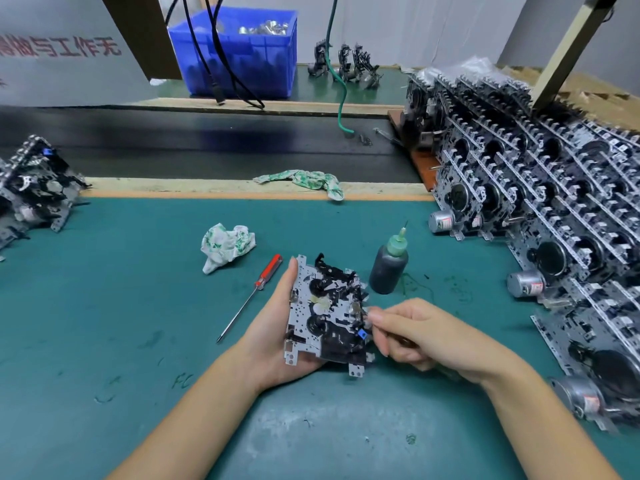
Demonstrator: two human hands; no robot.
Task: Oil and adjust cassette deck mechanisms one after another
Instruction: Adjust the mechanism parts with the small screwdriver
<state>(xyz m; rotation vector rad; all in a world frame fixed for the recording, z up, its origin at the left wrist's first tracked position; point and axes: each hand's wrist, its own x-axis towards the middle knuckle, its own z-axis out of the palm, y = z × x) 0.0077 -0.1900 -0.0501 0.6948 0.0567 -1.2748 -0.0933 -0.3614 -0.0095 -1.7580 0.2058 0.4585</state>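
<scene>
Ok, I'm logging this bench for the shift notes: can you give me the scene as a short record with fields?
held item: cassette deck mechanism
left hand: holds the mechanism from below
right hand: fingertips at the mechanism's right edge
oil bottle: upright on the green mat, beside the mechanism
screwdriver: lying on the mat, untouched
rags: crumpled rag on mat
stacked mechanisms: at right

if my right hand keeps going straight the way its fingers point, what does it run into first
Most likely the grey metal cassette deck mechanism that the left hand holds. The right hand points left, its fingertips already at the mechanism's right edge near the small blue part; whether they actually touch is unclear.
</scene>
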